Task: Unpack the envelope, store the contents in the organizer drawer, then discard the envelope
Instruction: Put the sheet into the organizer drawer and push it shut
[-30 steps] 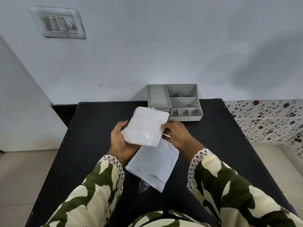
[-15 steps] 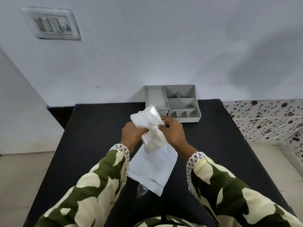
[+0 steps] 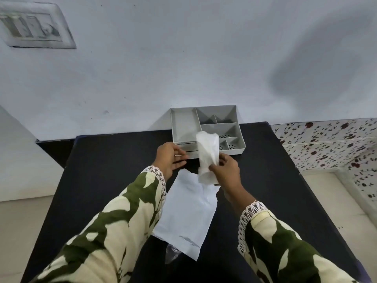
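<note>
The white packet [image 3: 207, 158] is pinched in the right hand [image 3: 225, 172], held up just in front of the grey organizer [image 3: 237, 129]. The left hand [image 3: 170, 158], fingers apart, reaches for its drawer front. The soft packet could slip (only its bottom is gripped). The empty envelope [image 3: 187, 211] lies on the black table [image 3: 102, 180].

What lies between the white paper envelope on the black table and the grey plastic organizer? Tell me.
In the head view, the right hand holding a folded white packet, and the left hand at the organizer front; envelope flat.
</note>
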